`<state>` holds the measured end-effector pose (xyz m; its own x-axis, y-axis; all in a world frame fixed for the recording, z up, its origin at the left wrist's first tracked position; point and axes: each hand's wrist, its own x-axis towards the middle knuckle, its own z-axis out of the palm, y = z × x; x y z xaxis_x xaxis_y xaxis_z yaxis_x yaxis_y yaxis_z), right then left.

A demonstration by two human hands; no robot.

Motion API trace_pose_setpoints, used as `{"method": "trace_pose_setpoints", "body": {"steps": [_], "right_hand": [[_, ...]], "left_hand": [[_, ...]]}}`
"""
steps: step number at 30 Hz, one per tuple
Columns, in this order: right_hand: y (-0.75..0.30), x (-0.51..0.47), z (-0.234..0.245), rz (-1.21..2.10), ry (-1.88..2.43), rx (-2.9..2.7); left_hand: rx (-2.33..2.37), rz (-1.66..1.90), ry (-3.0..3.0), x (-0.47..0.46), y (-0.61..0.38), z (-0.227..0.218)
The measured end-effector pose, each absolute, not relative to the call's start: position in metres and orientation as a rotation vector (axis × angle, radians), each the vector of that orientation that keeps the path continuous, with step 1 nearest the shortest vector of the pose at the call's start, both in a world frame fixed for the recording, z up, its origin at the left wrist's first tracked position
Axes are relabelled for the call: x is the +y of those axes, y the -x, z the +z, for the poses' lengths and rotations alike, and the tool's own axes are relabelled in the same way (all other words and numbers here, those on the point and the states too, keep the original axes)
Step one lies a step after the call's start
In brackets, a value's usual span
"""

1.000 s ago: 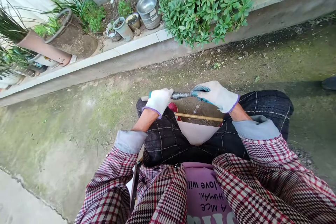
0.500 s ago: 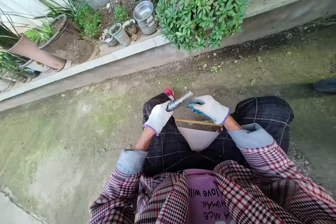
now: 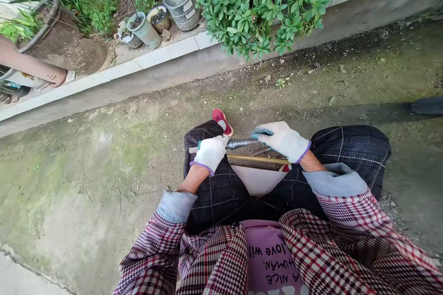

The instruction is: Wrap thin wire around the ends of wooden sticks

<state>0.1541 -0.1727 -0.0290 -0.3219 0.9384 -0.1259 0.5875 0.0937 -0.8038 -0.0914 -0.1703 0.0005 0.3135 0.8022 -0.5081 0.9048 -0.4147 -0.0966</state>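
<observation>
A threaded metal rod (image 3: 240, 144) lies nearly level across my lap, with a teal-tipped end showing left of my left hand. My left hand (image 3: 210, 153), in a white glove with a purple cuff, is closed around it. My right hand (image 3: 281, 141), gloved with a blue-green coated palm, reaches the rod's right end from above. Its fingers cover that end. Below the rod, a thin wooden stick (image 3: 258, 160) runs across the gap between my knees, apart from both hands.
A red shoe (image 3: 221, 121) shows beyond my left knee. Mossy concrete ground surrounds me. A low kerb (image 3: 166, 53) runs ahead, with a steel pail (image 3: 180, 2), flowerpots and a leafy succulent (image 3: 256, 9) behind it. A dark shoe (image 3: 428, 106) sits at the right edge.
The rod has swung from a steep tilt to nearly level. My right hand has moved from beside the rod onto its right end. The view has shifted slightly.
</observation>
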Motion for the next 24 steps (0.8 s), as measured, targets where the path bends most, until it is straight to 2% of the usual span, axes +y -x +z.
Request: {"method": "trace_pose_setpoints", "body": {"steps": [4, 11, 15, 17, 21, 24], "right_hand": [[-0.154, -0.168, -0.033, 1.193, 1.451, -1.805], [-0.135, -0.175, -0.033, 1.695, 1.300, -1.301], [-0.128, -0.174, -0.028, 1.659, 1.289, -1.415], [-0.125, -0.173, -0.025, 1.641, 1.261, -1.569], [-0.128, -0.174, -0.021, 1.554, 1.157, -1.890], [-0.139, -0.174, -0.022, 1.406, 1.291, -1.984]], "left_hand": [[1.532, -0.638, -2.263, -0.171, 0.093, 0.014], [1.564, -0.151, -2.118, -0.176, 0.106, 0.029], [1.758, -0.022, -2.067, -0.168, 0.116, 0.025], [1.834, -0.069, -2.089, -0.164, 0.116, 0.022], [1.840, -0.405, -2.197, -0.169, 0.103, 0.012], [1.753, -0.575, -2.349, -0.178, 0.092, 0.007]]}}
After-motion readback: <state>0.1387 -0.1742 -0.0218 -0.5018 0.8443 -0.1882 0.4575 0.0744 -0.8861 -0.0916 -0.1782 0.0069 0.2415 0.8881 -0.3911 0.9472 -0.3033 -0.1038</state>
